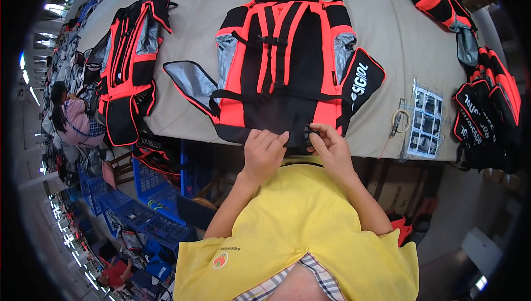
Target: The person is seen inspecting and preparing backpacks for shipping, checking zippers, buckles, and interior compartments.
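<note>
I see the black-and-coral backpack (307,58) lying at the frame's upper centre, the right hand (333,150) pinching a black buckle (310,134) by its lower edge, the left hand (262,155) curled apart, its grip hidden from me.

Black piece (308,133) partly covered by right hand (333,153); upper-right bag (432,0) cut by top edge; sheet pictures (425,118) too small to tell.

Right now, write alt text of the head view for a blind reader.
A person's left hand and right hand are at the near edge of a black-and-coral backpack on a cloth-covered table, the right holding a small black piece. A similar bag lies left; a picture sheet lies right.
</note>
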Demonstrator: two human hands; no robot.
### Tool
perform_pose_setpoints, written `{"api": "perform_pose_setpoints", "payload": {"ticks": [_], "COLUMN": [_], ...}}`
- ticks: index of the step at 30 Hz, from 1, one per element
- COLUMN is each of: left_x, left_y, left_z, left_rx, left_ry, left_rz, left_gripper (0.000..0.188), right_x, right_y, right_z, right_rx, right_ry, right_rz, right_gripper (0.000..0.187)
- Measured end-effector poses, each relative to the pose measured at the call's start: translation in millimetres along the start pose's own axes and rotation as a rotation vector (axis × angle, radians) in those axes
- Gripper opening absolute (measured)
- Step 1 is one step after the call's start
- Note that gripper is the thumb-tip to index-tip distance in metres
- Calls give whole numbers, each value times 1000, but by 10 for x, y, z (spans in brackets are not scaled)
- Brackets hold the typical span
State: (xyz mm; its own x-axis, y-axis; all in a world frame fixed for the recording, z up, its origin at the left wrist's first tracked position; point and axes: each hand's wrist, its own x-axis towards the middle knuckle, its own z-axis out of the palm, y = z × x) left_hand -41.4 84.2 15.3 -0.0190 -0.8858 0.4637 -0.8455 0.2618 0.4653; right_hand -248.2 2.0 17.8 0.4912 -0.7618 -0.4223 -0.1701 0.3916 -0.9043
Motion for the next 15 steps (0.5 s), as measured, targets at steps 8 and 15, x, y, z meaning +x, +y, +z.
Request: {"api": "perform_pose_setpoints", "payload": {"ticks": [8,15], "left_x": [-124,-31], "left_y": [-7,282], "left_z": [-14,-282], "left_rx": [-57,42], "left_ry": [-64,141], "left_rz": [-10,-258], "left_gripper": [40,31], "right_x": [-9,-8], "right_y": [213,52], "right_z": [88,58], "right_rx": [-5,395], "right_ry": [-59,-113], "right_rz": [-232,218], "right_gripper": [38,16]}}
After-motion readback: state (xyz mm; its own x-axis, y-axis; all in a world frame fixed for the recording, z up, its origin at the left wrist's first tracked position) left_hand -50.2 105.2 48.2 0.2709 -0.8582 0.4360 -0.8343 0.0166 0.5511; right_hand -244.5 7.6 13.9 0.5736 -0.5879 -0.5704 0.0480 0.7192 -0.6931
